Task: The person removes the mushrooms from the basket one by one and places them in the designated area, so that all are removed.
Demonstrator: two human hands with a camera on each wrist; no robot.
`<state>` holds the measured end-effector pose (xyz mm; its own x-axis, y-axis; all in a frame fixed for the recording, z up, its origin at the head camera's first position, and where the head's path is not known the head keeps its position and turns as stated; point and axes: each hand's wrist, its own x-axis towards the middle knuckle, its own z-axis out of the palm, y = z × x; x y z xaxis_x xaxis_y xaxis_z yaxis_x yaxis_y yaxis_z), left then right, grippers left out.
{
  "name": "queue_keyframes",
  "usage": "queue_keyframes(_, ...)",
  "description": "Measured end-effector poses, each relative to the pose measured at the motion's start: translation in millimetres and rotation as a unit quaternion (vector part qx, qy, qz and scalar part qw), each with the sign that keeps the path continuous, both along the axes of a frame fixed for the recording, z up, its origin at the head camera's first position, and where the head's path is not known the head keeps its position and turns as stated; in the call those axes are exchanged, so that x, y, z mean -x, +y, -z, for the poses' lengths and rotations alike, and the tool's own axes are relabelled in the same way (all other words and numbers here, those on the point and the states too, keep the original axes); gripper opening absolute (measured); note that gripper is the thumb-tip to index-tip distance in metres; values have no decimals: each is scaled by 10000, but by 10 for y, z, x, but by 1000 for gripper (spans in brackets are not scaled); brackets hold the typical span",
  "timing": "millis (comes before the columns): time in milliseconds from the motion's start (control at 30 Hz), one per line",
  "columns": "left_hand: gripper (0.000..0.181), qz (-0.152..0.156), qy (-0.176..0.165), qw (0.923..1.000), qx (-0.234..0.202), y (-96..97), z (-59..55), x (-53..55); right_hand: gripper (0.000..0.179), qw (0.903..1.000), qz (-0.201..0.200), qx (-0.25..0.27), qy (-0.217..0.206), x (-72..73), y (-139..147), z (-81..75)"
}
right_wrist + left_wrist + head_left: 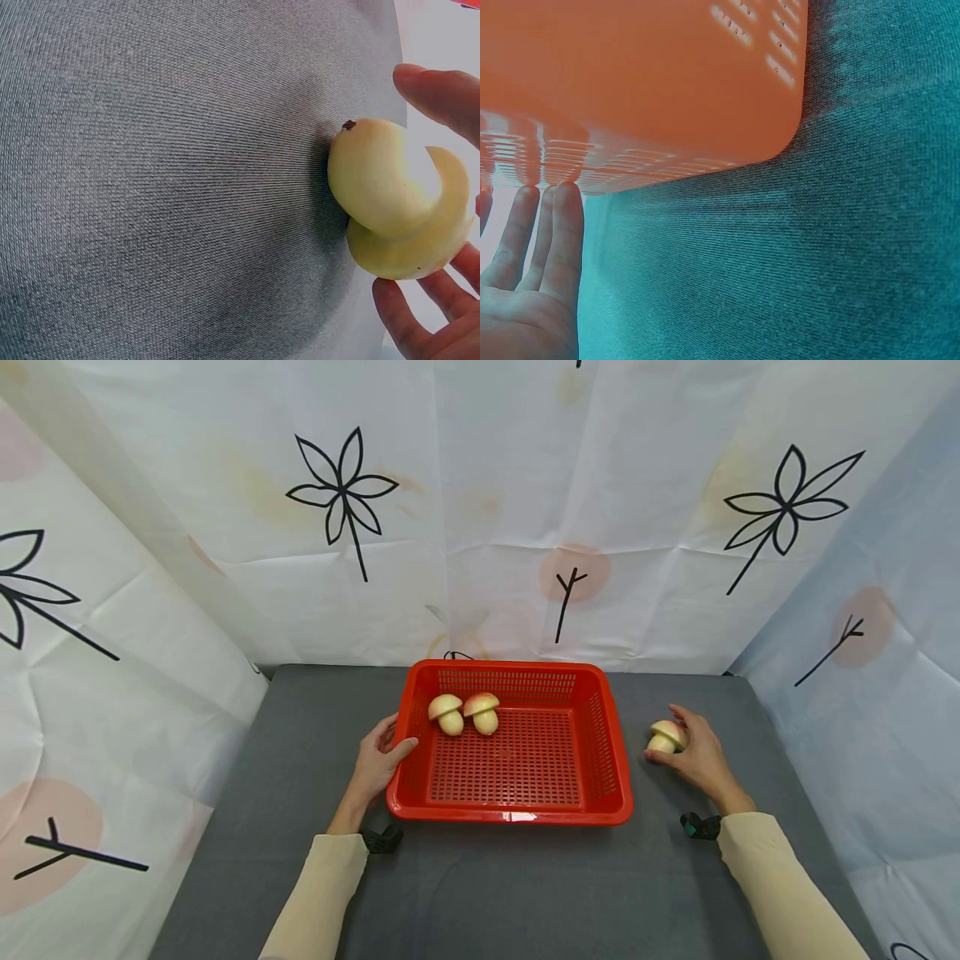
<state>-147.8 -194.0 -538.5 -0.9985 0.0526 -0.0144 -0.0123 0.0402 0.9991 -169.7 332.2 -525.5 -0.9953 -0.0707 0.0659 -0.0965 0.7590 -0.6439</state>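
Note:
A red plastic basket (510, 817) stands on the grey table. Over its left rim lies the thumb of my left hand (378, 763), while the fingers touch the slotted outer wall (622, 161), gripping that side. Two toy mushrooms (446, 714) (482, 713), with pale stems and reddish-yellow caps, lie inside at the back left. To the right of the basket, a third toy mushroom (382, 176) lies on its side on the cloth. Around it is my right hand (701, 757), fingertips right at the cap and thumb held apart from the stem in the right wrist view.
Grey cloth (480, 893) covers the table in front of the basket and on both sides. White curtains (487, 510) with leaf drawings hang behind the table and along its left and right edges. Dark bands (382, 839) circle both wrists.

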Motion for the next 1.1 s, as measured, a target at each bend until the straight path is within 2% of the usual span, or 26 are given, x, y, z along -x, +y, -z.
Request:
queue_keyframes(633,59,3,-46,10000,33,-4,-4,-4,93,9998,15,-182,53,-2,24,-37)
queue_keyframes(867,59,14,-100,9999,-45,-7,-8,3,92,9994,-61,-279,173,13,-13,-149)
queue_keyframes(1100,59,-1,-106,9999,35,0,-19,-8,92,9980,-346,-174,498,13,-101,-341)
